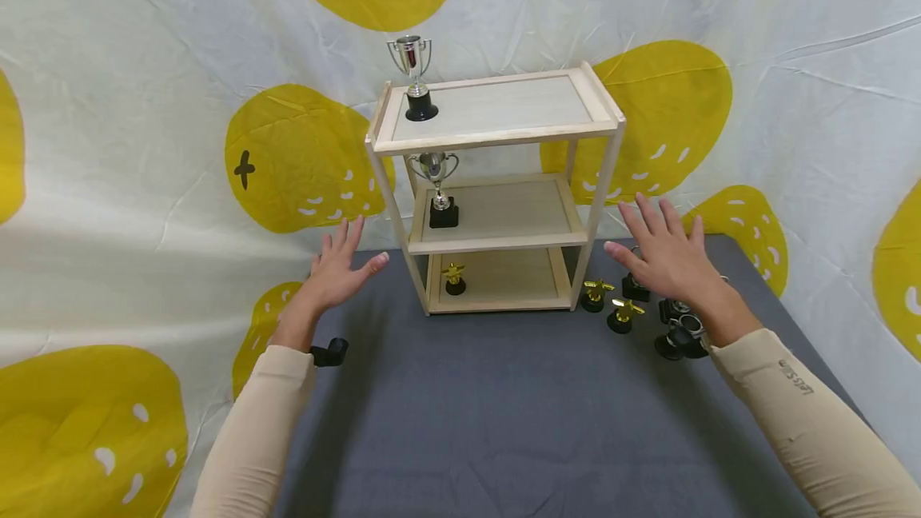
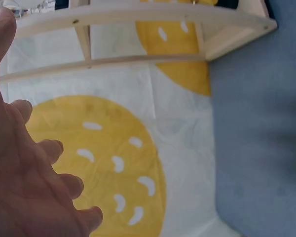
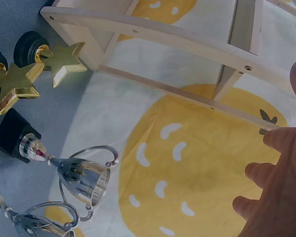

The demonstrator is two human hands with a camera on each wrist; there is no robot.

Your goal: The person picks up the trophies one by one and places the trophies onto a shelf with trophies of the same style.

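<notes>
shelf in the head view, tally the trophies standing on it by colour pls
silver: 2, one cup on the top shelf, another cup on the middle shelf
gold: 1, a small trophy on the bottom shelf
total: 3

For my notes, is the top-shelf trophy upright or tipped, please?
Upright: the silver trophy stands on its black base, cup opening upward.

Patterned cloth walls (image 1: 532, 6) suggest a makeshift booth.

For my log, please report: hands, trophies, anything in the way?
Left hand, right hand holding nothing. Silver cup trophy upright atop pale wooden rack. Head view: right hand partly hides silver cups beside rack.
</notes>
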